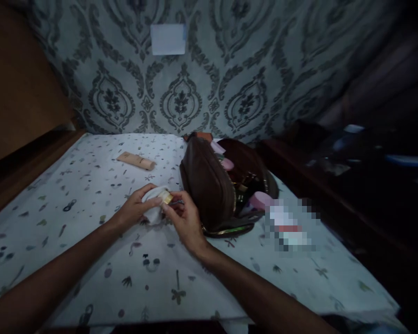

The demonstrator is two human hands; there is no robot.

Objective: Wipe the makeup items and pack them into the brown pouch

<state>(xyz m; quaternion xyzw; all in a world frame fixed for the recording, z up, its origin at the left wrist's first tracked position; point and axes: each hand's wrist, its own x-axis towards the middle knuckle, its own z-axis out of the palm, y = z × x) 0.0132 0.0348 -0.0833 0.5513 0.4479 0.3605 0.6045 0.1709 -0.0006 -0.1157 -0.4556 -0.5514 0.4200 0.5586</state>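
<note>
My left hand (133, 211) is closed around a bunched white cloth (153, 215). Against the cloth sits a small item with a shiny gold part (167, 198), its lower portion wrapped or hidden. The fingertips of my right hand (189, 223) pinch that gold part. Just to the right, a dark brown zippered bag (204, 183) stands open, with pink items (261, 201) showing at its mouth. Beyond my left hand, a beige squeeze tube (136, 160) lies on its side.
A white patterned sheet (118, 287) covers the surface. Right of the bag lies a blurred-out pixelated object (288, 227). Patterned wallpaper with a white plate (168, 39) rises behind. Wooden furniture (24, 79) borders the left; dark clutter lies beyond the right edge.
</note>
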